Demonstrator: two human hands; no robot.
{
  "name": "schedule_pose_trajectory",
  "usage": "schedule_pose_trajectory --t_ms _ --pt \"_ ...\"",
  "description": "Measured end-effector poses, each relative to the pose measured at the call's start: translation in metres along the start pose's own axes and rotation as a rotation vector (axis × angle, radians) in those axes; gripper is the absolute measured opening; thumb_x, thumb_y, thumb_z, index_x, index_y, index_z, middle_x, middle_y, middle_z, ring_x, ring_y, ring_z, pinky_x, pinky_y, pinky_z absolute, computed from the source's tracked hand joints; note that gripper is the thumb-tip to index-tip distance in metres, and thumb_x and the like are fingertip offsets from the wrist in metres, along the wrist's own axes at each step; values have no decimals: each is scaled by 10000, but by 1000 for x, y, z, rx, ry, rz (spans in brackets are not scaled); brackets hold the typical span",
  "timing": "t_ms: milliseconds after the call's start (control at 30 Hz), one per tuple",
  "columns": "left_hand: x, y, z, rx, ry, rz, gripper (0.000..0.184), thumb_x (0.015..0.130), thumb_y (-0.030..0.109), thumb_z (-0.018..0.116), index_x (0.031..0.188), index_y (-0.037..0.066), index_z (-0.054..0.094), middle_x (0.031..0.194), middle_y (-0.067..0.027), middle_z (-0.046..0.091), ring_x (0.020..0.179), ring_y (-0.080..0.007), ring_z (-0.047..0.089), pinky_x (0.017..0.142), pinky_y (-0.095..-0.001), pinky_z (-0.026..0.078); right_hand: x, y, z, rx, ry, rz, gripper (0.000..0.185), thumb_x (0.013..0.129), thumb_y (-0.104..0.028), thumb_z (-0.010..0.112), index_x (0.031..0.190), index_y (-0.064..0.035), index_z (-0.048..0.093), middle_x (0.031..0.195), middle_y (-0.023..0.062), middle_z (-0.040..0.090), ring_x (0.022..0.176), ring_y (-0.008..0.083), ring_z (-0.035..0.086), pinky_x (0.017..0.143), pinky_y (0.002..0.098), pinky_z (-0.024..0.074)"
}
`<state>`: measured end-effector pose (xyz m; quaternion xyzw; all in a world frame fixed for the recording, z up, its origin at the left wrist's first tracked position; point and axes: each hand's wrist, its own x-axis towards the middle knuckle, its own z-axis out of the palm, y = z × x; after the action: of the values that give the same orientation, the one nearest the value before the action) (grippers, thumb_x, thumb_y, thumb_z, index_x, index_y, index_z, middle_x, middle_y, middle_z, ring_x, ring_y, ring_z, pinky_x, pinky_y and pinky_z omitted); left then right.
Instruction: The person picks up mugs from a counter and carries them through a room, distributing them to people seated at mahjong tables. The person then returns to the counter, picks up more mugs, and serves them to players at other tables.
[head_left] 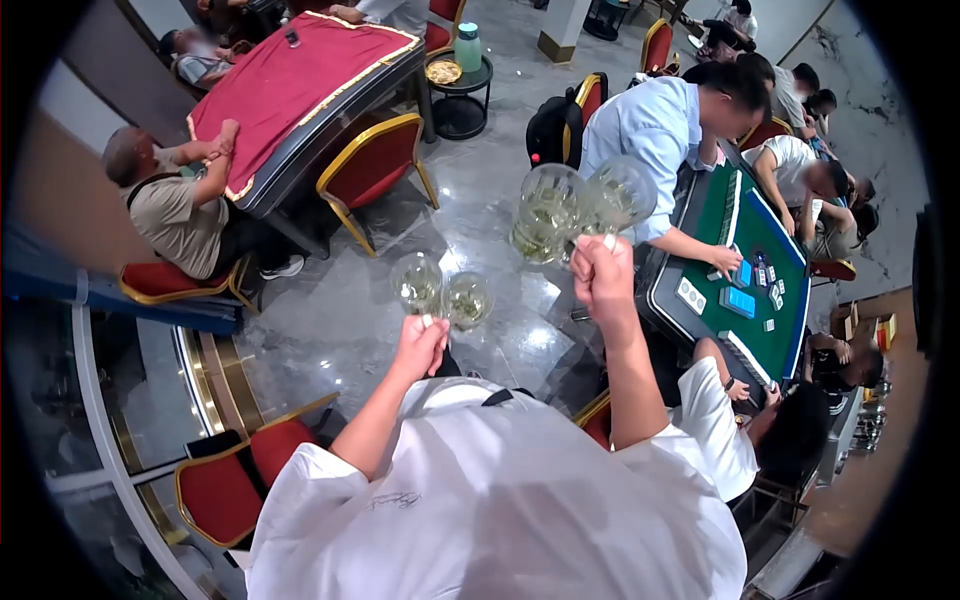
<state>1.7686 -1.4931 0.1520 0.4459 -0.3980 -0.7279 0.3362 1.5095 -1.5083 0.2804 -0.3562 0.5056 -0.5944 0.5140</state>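
My left hand is closed around the handles of two clear glass mugs, one mug on the left and another mug on the right. Green leaves show inside both. Higher up, my right hand grips a cluster of glass mugs by their handles. A large mug in this cluster overlaps what looks like another below it, and a further mug sticks out to the right. Greenish leaves show in these too. My fingers partly hide the handles.
On the right, people sit around a green mahjong table; a person in a light blue shirt leans over it. A red-covered table and red chair stand on the left. A round side table holds a green bottle.
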Motion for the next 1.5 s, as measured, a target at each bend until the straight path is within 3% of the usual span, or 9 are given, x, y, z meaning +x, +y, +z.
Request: schedule_pose_trajectory --t_ms 267,567,667,1067,1300,1400,1500 --pt "218 87 -32 75 -152 14 351 857 155 485 526 41 458 376 -5 393 250 -89 364 251 -233 232 169 -13 0 -16 199 -54 379 839 -156 464 484 -73 362 432 -3 344 299 62 262 263 216 194" --pt "415 174 -27 153 -224 8 362 873 161 468 530 47 443 363 -12 395 251 -91 366 266 -232 240 340 -33 -23 58 287 -67 366 829 -147 466 486 -68 363 443 8 354 296 70 284 254 212 220" --pt "476 188 -23 147 -221 14 354 875 159 464 539 48 443 363 -13 394 251 -90 365 267 -228 239 398 -31 -44 58 204 -80 350 823 -125 476 493 -48 387 454 17 386 303 65 296 277 212 207" --pt "670 270 12 12 -135 6 344 882 149 456 555 44 443 462 -23 433 254 -96 349 240 -215 232 604 -48 -89 65 263 -21 376 823 -76 496 464 -69 385 423 -33 356 327 47 326 306 214 219" --pt "794 317 25 45 -146 -41 326 875 144 464 568 34 455 485 -36 453 268 -100 378 250 -213 242 722 -42 -110 73 353 45 323 785 -85 519 476 -58 430 431 -21 398 328 49 345 303 203 237" --pt "841 336 26 19 -197 -62 325 879 163 476 581 34 462 488 -39 459 278 -93 384 258 -208 250 772 -34 -125 52 359 -50 346 785 -65 493 449 -44 412 436 -11 399 314 58 333 296 204 239" --pt "886 364 34 41 -183 -87 348 889 192 480 584 25 467 490 -40 464 297 -89 404 268 -202 256 822 -44 -132 87 433 -11 384 789 -49 479 424 -42 360 421 9 379 305 67 328 284 211 212"
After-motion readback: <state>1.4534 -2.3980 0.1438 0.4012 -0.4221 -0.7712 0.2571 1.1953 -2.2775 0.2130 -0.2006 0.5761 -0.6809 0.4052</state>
